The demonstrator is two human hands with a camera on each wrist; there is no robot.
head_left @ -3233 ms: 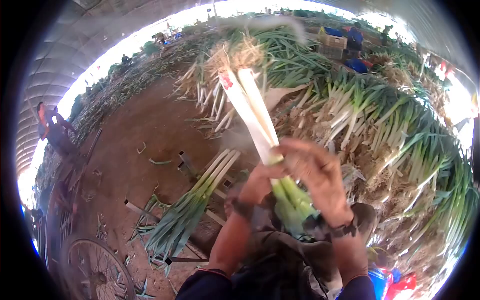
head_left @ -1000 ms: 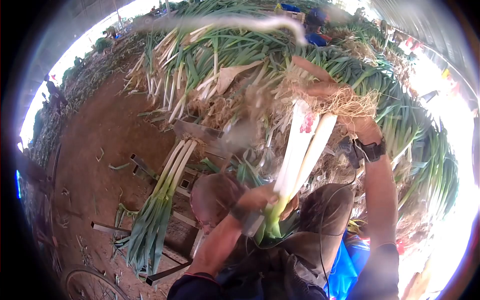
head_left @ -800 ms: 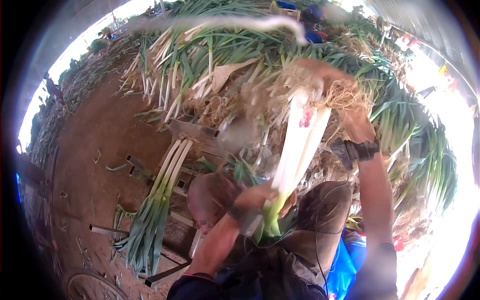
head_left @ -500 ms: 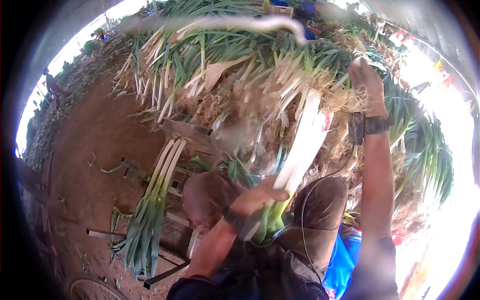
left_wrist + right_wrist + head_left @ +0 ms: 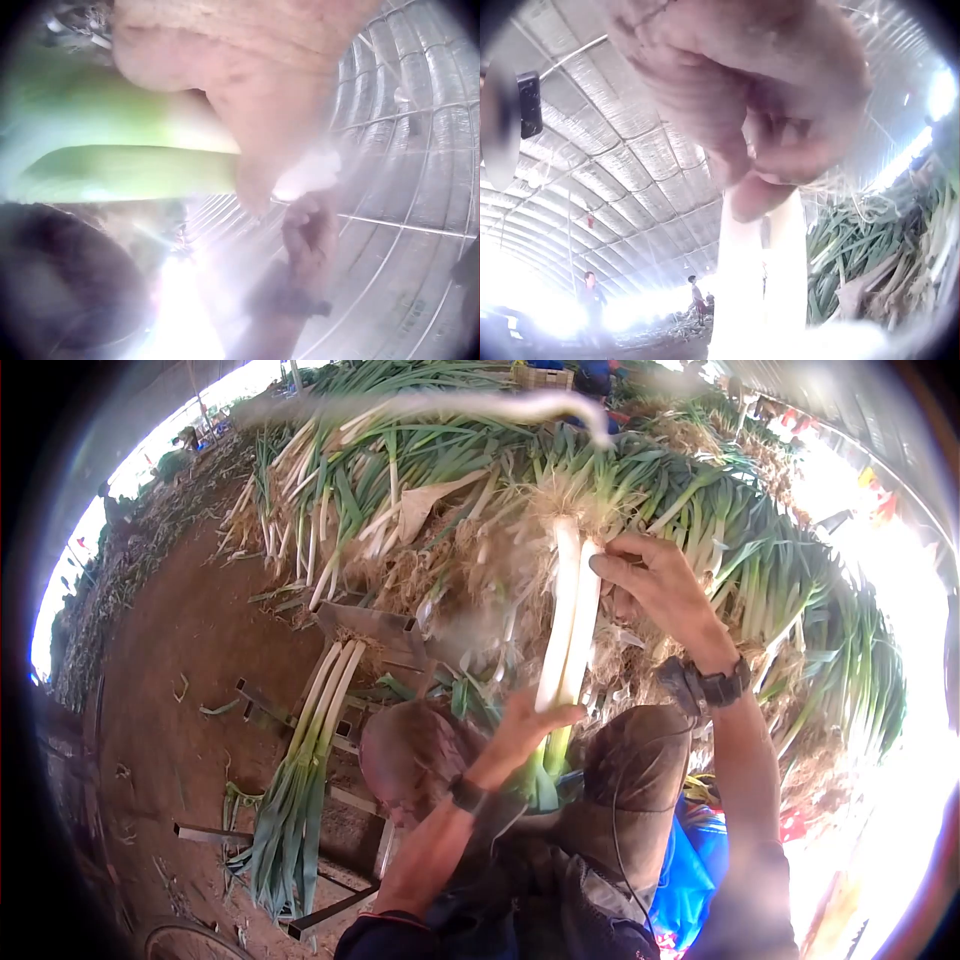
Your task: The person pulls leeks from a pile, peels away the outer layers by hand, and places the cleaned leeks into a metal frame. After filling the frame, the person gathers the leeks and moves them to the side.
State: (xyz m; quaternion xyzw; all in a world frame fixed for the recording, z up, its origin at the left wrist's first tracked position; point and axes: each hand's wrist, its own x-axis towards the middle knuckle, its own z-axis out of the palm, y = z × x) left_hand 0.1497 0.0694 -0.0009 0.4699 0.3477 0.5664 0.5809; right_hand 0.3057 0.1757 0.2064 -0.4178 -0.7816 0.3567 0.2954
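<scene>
Two white-stemmed leeks (image 5: 568, 625) stand nearly upright in front of the person, roots on top. The left hand (image 5: 522, 732) grips them low, where white turns green, its thumb across the front; in the left wrist view that hand (image 5: 247, 82) lies over the pale green stalks (image 5: 135, 172). Near the root end the right hand (image 5: 655, 585) has curled fingers and thumb at the right-hand stem. In the right wrist view the thumb and fingers of this hand (image 5: 742, 90) meet at the top of the white stems (image 5: 761, 277).
A bunch of leeks (image 5: 318, 745) lies on a metal frame (image 5: 375, 625) at the left. Heaped leeks (image 5: 730, 510) stretch across the back and right. Blue plastic (image 5: 690, 870) is by the right knee, a wheel (image 5: 190, 942) at lower left. Two people stand far off in the right wrist view.
The right hand has come back from the upper right to the root end of the held leeks. The leeks now stand more upright, and the red mark on one is out of sight.
</scene>
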